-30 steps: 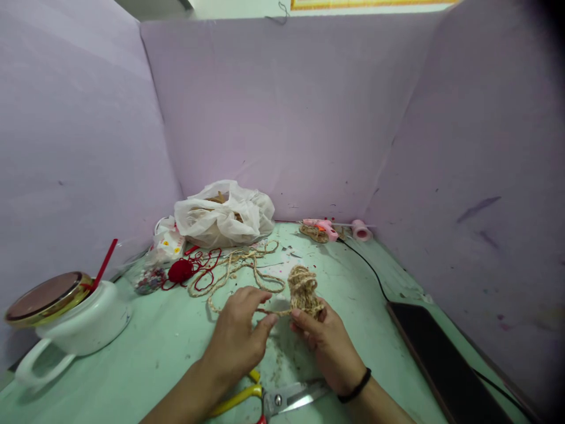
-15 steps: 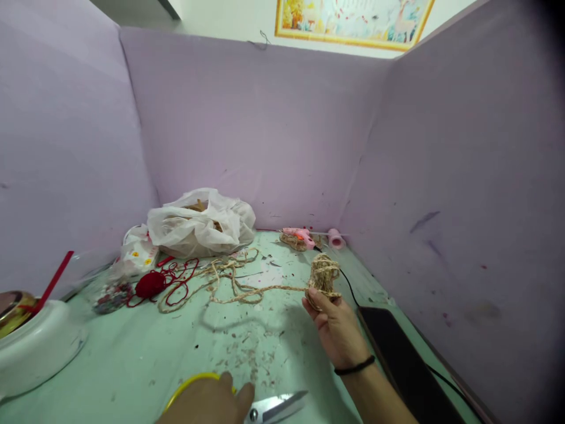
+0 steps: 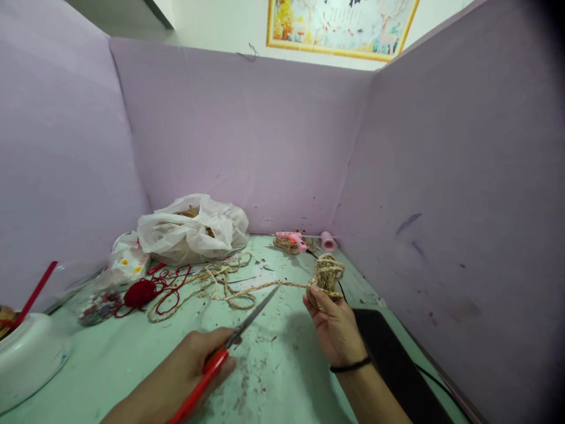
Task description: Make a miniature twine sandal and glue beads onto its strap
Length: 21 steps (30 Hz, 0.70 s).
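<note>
My left hand [image 3: 200,359] is closed around a pair of scissors [image 3: 198,388] with a red handle. Its dark blades point up and to the right, with the tip close to the strand of twine leading from the bundle. In my right hand [image 3: 333,330] is a bundle of braided straw-coloured twine [image 3: 327,274], pinched near its bottom between thumb and fingers. A single strand stretches left from it to a loose tangle of twine [image 3: 220,280] on the table. My right wrist wears a black band.
Left of the twine are a ball of red yarn [image 3: 140,294], a white plastic bag [image 3: 194,229] and a white pot [image 3: 33,350]. A pink glue gun [image 3: 293,238] and a pink roll [image 3: 327,241] lie at the back. Right is a black flat slab [image 3: 392,359]; lilac panels [image 3: 247,141] enclose the table.
My left hand has lifted the scissors off the table's near edge, their blades now turned up toward the strand. My right hand still grips the twine bundle. The view has shifted slightly.
</note>
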Available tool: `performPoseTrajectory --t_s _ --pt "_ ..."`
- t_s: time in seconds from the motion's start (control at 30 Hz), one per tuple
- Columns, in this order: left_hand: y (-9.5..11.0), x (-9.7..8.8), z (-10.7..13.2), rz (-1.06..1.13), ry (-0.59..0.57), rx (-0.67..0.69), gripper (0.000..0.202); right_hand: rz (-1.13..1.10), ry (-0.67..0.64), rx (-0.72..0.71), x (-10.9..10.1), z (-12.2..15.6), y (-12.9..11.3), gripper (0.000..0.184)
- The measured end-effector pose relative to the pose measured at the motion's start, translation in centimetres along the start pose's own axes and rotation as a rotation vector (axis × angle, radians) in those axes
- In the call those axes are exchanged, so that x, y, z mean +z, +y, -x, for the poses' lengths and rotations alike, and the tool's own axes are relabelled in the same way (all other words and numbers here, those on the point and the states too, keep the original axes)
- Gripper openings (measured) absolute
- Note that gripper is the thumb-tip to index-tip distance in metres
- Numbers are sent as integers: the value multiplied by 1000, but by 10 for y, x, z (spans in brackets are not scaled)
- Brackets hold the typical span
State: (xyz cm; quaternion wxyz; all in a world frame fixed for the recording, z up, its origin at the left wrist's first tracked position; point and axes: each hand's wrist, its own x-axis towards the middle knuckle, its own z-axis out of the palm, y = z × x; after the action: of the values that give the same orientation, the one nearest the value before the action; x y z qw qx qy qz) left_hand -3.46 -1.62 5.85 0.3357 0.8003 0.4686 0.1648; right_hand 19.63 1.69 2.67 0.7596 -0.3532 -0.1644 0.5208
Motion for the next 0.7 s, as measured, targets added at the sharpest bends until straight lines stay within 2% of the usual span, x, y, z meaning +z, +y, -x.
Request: performPoseTrajectory --t_s 0.1,0.27,0.47,0.6,0.7 --pt "9 4 4 -52 -102 -12 32 -3 -5 2 1 2 2 37" --pt "18 10 8 -205 -141 -105 52 7 -36 33 7 11 9 35" --pt "6 13 4 -89 -23 -108 49 35 -127 107 12 28 18 35" --pt "8 13 3 -77 -9 -85 49 48 -217 135 12 36 27 38" --pt "9 14 2 -76 1 -61 49 44 -239 165 14 40 32 37"
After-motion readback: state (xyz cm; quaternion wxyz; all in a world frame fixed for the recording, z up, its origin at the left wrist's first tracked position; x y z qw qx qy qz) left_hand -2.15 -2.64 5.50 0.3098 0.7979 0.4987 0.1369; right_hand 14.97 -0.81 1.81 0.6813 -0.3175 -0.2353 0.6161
